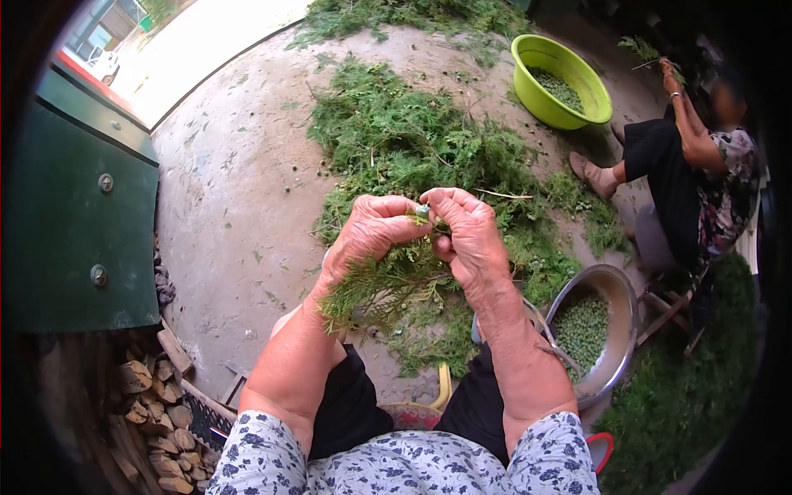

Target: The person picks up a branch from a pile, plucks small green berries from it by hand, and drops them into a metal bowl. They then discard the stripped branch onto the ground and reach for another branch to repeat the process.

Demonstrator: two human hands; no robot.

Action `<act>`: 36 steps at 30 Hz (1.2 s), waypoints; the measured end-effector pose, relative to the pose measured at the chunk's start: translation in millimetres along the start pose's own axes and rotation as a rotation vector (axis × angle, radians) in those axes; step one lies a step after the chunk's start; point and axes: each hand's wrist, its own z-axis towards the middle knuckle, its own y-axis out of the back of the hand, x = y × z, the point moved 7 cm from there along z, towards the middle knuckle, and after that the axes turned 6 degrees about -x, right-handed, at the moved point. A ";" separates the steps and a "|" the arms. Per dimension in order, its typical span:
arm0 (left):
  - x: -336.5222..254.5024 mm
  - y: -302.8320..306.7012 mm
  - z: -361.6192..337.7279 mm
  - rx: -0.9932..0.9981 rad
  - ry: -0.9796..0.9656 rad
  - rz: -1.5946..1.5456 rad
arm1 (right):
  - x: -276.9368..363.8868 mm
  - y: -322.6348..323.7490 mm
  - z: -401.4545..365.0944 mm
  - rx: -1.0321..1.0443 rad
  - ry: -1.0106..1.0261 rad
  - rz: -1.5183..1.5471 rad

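Observation:
My left hand (375, 231) is closed, thumb and forefinger pinched at a small pale green cone (422, 212). Close against it, my right hand (469, 235) has its fingers curled around a leafy evergreen sprig (384, 289), with its fingertips at the same cone. The sprig hangs below both hands and spreads over my left forearm. Part of its stem is hidden by my fingers. Under and beyond my hands, a heap of cut evergreen branches (412, 140) lies on the floor. Beside my right forearm stands a metal basin (620, 309) holding many small green cones (582, 334).
A yellow-green tub (569, 62) with more cones stands at the far right. Another person (693, 157) sits at right, holding up a sprig (642, 51). Chopped firewood (169, 421) is stacked lower left, below a dark green metal door (91, 206). More branches lie lower right.

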 end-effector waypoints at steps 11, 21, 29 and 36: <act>-9.5 0.3 -1.7 -0.065 -0.201 0.305 | 29.9 8.4 -3.4 0.212 0.070 -0.083; -8.4 -1.4 -1.1 -0.032 -0.305 0.440 | 29.5 -6.6 -9.7 0.320 0.240 -0.439; -9.4 6.1 4.1 -0.120 -0.235 0.087 | 39.6 40.1 8.6 0.133 0.123 0.214; -10.3 31.3 -0.4 -0.409 -0.118 -0.242 | 82.1 194.7 23.4 -0.236 0.176 0.379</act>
